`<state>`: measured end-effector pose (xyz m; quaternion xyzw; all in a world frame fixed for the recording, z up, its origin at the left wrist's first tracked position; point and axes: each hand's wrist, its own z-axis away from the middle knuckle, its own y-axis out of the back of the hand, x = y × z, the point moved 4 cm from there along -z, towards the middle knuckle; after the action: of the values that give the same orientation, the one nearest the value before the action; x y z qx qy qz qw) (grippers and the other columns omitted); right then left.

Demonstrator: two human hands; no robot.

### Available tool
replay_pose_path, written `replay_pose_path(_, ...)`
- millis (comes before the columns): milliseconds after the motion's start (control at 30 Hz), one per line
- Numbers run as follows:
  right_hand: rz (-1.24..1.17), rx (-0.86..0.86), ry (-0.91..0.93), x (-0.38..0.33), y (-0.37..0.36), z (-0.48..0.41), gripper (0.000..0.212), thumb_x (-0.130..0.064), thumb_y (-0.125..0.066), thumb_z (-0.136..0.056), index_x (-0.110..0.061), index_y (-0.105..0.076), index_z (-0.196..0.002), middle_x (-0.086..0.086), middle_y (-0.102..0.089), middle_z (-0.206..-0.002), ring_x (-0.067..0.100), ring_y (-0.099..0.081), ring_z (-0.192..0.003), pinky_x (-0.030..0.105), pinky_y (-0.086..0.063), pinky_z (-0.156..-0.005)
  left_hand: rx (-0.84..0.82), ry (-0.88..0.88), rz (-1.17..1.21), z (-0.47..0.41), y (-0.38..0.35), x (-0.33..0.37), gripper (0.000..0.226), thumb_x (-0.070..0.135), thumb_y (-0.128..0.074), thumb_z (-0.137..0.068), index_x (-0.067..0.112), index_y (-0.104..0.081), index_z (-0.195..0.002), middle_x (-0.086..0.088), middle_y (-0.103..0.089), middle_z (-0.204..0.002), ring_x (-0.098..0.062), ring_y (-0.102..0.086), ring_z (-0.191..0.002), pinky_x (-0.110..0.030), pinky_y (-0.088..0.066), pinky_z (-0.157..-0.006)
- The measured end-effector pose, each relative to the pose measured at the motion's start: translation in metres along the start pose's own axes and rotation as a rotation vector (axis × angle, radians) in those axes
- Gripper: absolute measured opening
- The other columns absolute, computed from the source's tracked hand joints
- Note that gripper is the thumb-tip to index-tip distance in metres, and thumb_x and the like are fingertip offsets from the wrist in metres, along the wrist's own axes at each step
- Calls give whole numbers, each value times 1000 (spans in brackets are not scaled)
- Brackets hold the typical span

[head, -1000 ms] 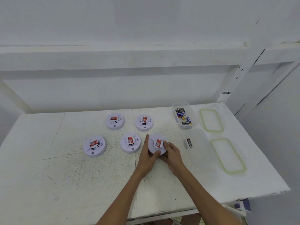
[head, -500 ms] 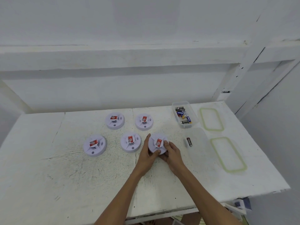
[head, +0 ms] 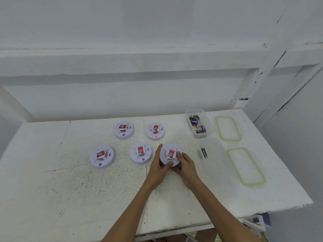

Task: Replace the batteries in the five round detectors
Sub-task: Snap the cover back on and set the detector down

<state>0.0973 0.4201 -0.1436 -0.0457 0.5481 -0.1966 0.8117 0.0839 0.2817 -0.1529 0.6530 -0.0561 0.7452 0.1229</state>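
Note:
Several round white detectors with red labels lie on the white table (head: 52, 198). My left hand (head: 158, 169) and my right hand (head: 186, 166) both grip the rightmost detector (head: 168, 153), fingers curled round its rim, and it tilts slightly. The others sit at the far left (head: 102, 156), the middle (head: 140, 152), the back left (head: 123, 129) and the back right (head: 155, 131); the back right one shows a small red light. A single black battery (head: 204, 152) lies in a clear box just right of my hands.
A clear plastic box (head: 208, 129) with several batteries stands at the back right. Two clear lids with green seals (head: 228, 128) (head: 246, 166) lie along the table's right side. A white wall and ledge rise behind the table.
Both hands stay on the rightmost detector and have shifted their grip slightly. A red light now shows on the back right detector.

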Motion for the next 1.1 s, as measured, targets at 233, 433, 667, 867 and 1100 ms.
replay_pose_path(233,5,2,-2,-1,0,2,30,-28,-56,-102,-10,-66,-124,12,-73,-116,29,-70,-108,48,-58,-91,28,34,102,2,6,3,54,14,-54,-107,35,-40,-154,14,-51,-155,0,-49,-140,-33,-44,-117)
replay_pose_path(433,4,-1,2,-1,-1,2,30,-27,-56,-102,-11,-66,-125,10,-73,-116,28,-71,-108,45,-59,-90,121,65,214,3,8,-1,45,16,-52,-108,37,-51,-149,9,-57,-151,-13,-52,-142,-47,-44,-119)
replay_pose_path(667,16,-6,5,-2,-2,3,29,-27,-56,-101,-12,-66,-125,10,-73,-117,28,-71,-108,44,-60,-88,147,76,256,2,8,-4,43,15,-53,-108,41,-55,-143,8,-58,-151,-14,-53,-141,-49,-44,-118)
replay_pose_path(867,16,-21,10,-3,-2,4,30,-28,-56,-102,-12,-65,-126,9,-73,-117,28,-70,-108,45,-59,-91,149,62,296,2,8,-5,43,18,-55,-107,40,-54,-144,8,-57,-152,-14,-53,-142,-51,-42,-119)
replay_pose_path(1100,6,-22,3,-3,-2,4,31,-26,-55,-102,-11,-64,-127,10,-73,-118,27,-70,-109,43,-59,-90,135,61,307,1,7,-6,45,15,-53,-108,39,-52,-146,7,-56,-153,-13,-52,-142,-50,-41,-120)
